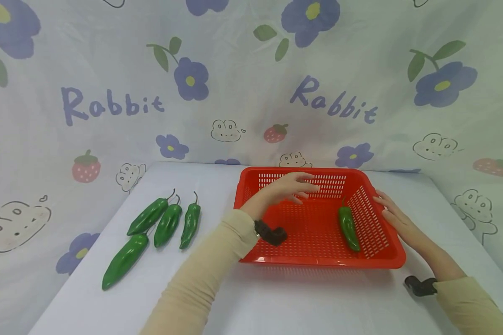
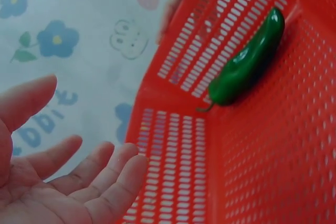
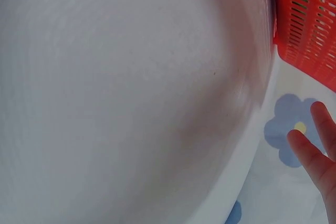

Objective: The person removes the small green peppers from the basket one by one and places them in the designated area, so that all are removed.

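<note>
A red plastic basket point(image 1: 302, 260) with slotted walls stands on the white table. One green chili pepper point(image 1: 349, 229) lies inside it near the right wall, and the left wrist view shows the same pepper point(image 2: 247, 64). My left hand point(image 1: 291, 186) hovers over the basket's left half, fingers spread and holding nothing; its palm point(image 2: 52, 198) shows in the left wrist view. Against the outside of the right rim rests my right hand point(image 1: 396, 216), its fingers extended. In the right wrist view only part of that hand point(image 3: 315, 156) appears, beside the basket wall point(image 3: 310, 24).
Several green peppers lie on the table's left side: a large one point(image 1: 125, 260), two close together point(image 1: 148, 216), and a slim one point(image 1: 190, 225). A printed cloth point(image 1: 243, 83) hangs behind the table point(image 1: 302, 302). Dark bands point(image 1: 270, 233) sit on both wrists.
</note>
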A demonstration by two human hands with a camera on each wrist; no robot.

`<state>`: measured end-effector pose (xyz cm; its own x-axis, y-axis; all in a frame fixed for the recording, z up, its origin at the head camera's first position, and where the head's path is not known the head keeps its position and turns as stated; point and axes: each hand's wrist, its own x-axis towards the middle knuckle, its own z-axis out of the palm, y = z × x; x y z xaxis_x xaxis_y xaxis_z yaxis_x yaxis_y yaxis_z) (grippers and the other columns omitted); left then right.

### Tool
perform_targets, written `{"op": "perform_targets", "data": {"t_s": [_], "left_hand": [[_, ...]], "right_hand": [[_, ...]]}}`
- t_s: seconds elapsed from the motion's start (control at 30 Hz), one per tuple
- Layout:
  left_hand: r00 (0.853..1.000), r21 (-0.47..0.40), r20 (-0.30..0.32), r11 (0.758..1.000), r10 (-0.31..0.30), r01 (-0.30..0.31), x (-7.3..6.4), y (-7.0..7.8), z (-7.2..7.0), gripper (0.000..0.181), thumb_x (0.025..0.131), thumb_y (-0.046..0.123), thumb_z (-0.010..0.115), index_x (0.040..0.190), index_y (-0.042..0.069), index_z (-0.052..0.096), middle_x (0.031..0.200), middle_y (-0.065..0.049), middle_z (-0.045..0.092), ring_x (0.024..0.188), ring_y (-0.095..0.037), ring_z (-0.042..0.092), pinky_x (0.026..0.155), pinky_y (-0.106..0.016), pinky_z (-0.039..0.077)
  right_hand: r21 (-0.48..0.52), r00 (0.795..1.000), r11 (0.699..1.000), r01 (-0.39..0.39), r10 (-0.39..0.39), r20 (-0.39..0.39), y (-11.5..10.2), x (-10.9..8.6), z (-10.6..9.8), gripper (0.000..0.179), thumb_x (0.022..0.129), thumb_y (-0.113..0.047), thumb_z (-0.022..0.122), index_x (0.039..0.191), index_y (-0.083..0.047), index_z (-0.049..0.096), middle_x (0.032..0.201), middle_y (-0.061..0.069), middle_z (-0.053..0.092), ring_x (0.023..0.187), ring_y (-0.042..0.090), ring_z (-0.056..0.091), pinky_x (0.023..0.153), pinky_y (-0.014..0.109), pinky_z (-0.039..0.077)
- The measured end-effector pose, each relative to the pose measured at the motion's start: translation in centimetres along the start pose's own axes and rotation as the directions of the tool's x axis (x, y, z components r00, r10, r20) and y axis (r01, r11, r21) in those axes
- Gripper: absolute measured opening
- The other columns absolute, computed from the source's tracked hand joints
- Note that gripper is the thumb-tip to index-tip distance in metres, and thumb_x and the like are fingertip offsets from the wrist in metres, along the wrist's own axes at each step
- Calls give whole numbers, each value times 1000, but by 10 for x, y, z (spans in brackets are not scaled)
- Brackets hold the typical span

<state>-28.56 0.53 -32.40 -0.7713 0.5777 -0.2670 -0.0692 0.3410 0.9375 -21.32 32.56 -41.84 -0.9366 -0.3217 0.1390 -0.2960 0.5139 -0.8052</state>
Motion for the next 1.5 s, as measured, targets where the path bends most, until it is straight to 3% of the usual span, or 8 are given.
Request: {"op": "perform_targets", "data": {"t_s": [0.17,0.4,0.6,0.77,1.0,1.27,1.37,1.5], "left_hand": [[1000,-19,11,1000,-6,6,13,-6,16,57,87,22,62,137,8,39,130,-11,50,105,-26,58,91,-45,46],[999,-61,22,997,-41,42,28,-13,40,55,86,21,63,135,6,42,124,-12,56,112,-34,54,88,-43,48],[998,-106,27,992,-63,65,41,-18,58,56,86,19,63,134,2,41,125,-13,53,111,-36,54,88,-43,49],[995,-99,17,990,-97,98,49,-22,64,54,85,19,64,133,3,44,124,-11,53,108,-34,56,85,-39,51],[990,-51,14,989,-140,140,54,-27,70,55,85,19,64,133,2,43,124,-12,52,107,-32,56,85,-38,50],[984,4,37,984,-176,176,60,-35,82,56,82,15,66,131,1,44,121,-10,52,105,-30,57,91,-39,46],[983,31,46,984,-176,175,61,-37,84,58,81,14,67,132,0,43,122,-10,52,105,-30,56,91,-39,46],[981,3,73,984,-179,179,63,-38,86,57,81,15,67,131,1,44,117,-8,55,106,-30,56,92,-40,46]], "right_hand": [[1,1000,1000,-1,1,-1,1,0,0,50,99,-23,30,146,-12,17,154,6,-1,132,-1,15,90,66,29],[5,1000,1000,-15,15,2,1,-1,0,51,99,-24,30,147,-14,16,154,7,-2,136,13,13,91,66,29],[15,1000,1000,-14,14,3,2,0,-1,50,99,-22,30,146,-11,17,153,14,-1,135,7,14,90,70,25],[28,1000,999,-29,28,14,2,2,-1,50,99,-23,31,146,-10,18,153,13,-2,139,20,7,90,74,20],[22,1000,1000,-11,11,18,3,4,-4,49,99,-21,30,145,-9,19,153,14,-2,133,-3,10,90,73,21],[-5,1000,1000,-1,1,16,1,4,-5,48,99,-18,31,145,-8,20,151,18,2,129,-7,14,93,65,29],[2,1000,1000,3,-4,15,1,5,-5,48,99,-17,31,144,-7,21,151,19,2,131,-5,13,92,66,28],[22,1000,1000,-13,13,17,1,4,-4,49,98,-19,32,145,-9,20,152,15,-1,137,7,9,90,72,23]]}}
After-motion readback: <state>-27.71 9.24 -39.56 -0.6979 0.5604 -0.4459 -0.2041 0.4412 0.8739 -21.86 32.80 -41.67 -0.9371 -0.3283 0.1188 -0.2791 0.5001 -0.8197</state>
